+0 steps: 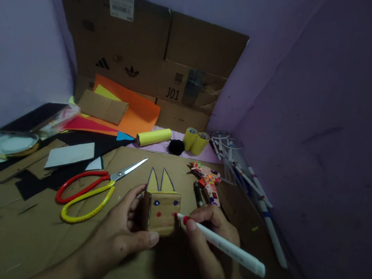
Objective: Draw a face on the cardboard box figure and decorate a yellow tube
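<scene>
My left hand (127,232) is closed around the left side and bottom of a small cardboard box (162,223). Two yellow pointed ears with dark outlines stand on its top, and its front bears two blue eyes and red spots. In my right hand (214,239) is a white marker (231,252) with a red tip end. Its tip meets the right side of the box's front, at a red mark. Beyond my right hand lie a dark pen (198,194) and a glue gun with a colourful pattern (209,179).
Scissors (91,195) with red and yellow handles lie open at left. Behind are a yellow roll (153,137), two short yellow tubes (195,141), a black pompom (176,147) and orange paper (140,113). Several markers (273,228) lie along the right wall. A phone (34,118) rests at far left.
</scene>
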`<act>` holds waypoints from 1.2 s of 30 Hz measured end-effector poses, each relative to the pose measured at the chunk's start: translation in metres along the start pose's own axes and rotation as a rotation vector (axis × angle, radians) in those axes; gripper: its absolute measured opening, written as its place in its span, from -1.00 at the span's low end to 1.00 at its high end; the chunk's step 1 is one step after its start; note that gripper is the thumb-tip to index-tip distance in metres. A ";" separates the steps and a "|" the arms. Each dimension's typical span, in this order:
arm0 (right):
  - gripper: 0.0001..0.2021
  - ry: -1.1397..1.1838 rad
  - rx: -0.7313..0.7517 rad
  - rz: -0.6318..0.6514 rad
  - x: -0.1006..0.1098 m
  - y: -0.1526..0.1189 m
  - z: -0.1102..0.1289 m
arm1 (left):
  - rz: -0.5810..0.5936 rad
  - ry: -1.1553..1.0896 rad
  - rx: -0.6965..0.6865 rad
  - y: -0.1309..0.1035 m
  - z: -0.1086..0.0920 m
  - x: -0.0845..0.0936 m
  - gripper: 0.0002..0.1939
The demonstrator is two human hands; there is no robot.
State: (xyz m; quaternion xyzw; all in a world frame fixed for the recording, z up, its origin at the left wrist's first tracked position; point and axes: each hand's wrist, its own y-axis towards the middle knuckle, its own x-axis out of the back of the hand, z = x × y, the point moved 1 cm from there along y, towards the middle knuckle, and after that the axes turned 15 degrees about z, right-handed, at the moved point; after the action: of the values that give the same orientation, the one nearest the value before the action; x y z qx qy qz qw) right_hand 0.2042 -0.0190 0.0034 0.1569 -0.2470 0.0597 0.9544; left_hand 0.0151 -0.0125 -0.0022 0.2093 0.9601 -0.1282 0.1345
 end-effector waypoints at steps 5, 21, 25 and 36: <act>-0.82 0.003 0.003 -0.021 0.001 0.001 0.003 | 0.010 0.010 -0.003 0.001 -0.001 -0.001 0.11; -0.81 0.011 -0.002 -0.043 -0.002 0.001 0.005 | 0.003 0.003 -0.009 0.001 -0.004 -0.003 0.07; -0.81 0.016 -0.003 -0.099 -0.004 0.001 0.002 | -0.001 0.003 -0.011 0.000 -0.004 -0.004 0.04; -0.83 -0.010 -0.017 -0.013 0.003 0.000 0.005 | -0.025 0.006 -0.006 0.001 -0.002 -0.001 0.07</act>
State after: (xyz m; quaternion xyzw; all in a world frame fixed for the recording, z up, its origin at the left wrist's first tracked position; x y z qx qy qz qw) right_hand 0.2041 -0.0202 0.0093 0.1506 -0.2514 0.0505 0.9548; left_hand 0.0161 -0.0116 -0.0006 0.1971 0.9634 -0.1262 0.1308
